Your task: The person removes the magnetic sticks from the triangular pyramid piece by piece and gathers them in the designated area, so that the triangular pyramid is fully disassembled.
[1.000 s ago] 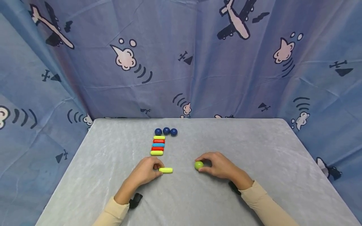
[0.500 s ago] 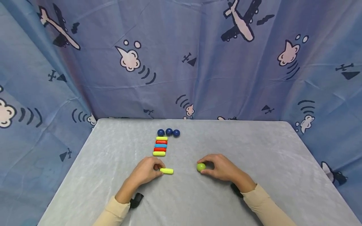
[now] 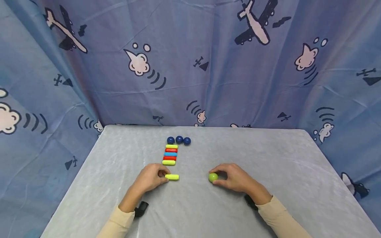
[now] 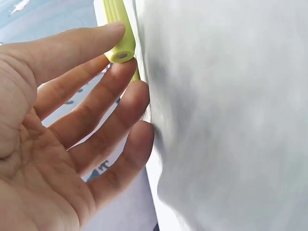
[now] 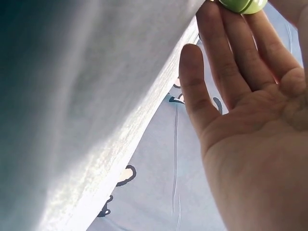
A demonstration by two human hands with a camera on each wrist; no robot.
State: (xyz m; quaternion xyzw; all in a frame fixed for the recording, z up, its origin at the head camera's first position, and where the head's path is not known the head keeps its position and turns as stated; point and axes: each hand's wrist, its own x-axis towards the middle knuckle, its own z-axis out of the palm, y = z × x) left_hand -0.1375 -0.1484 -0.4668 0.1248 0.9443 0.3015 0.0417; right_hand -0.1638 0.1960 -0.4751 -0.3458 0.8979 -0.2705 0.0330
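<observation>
The left hand rests on the grey table near the front edge, fingertips pinching the left end of a yellow-green stick: a short, round-ended bar lying crosswise, apart from the stacked row of sticks behind it. Three dark blue balls sit at the far end of that row. To the right, the right hand holds a small glossy green ball between thumb and fingers on the surface.
</observation>
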